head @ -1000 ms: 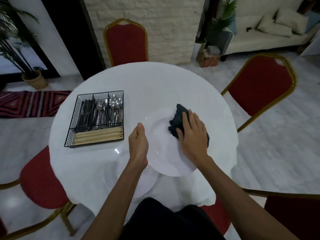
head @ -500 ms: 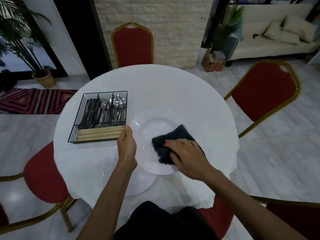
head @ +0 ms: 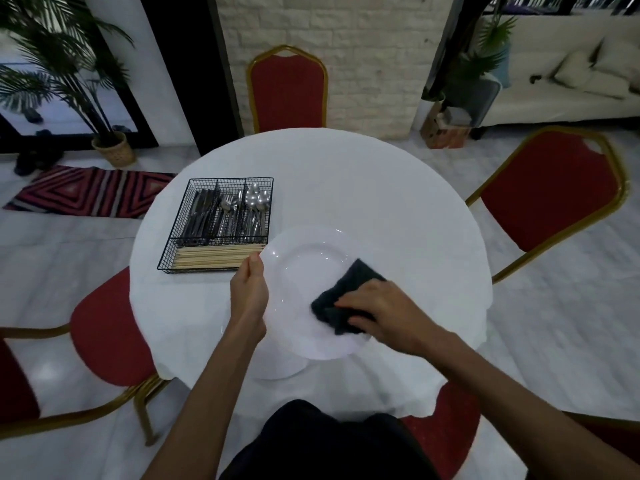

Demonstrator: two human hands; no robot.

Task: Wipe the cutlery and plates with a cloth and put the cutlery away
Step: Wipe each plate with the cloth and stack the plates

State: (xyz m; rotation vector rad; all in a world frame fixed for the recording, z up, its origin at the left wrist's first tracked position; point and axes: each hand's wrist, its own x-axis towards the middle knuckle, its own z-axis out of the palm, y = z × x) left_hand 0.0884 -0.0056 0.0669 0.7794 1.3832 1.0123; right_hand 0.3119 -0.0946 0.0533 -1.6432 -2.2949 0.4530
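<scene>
No writing, label, brand, number or sign can be read. The white round plate [head: 304, 271], the dark grey cloth [head: 346, 289] lying on the plate and the black wire cutlery basket [head: 172, 237] just left of the plate show plain surfaces. The brown cardboard box [head: 446, 136] on the floor well beyond the plate is too blurred to tell any print.

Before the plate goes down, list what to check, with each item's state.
1. Left hand grips the plate by its rim: ok.
2. Right hand holds the cloth against the plate's face: ok.
3. Plate wiped all over: cannot tell.
4. Cutlery sorted in the wire basket: ok.
5. Second plate lies on the table underneath: ok.
</scene>
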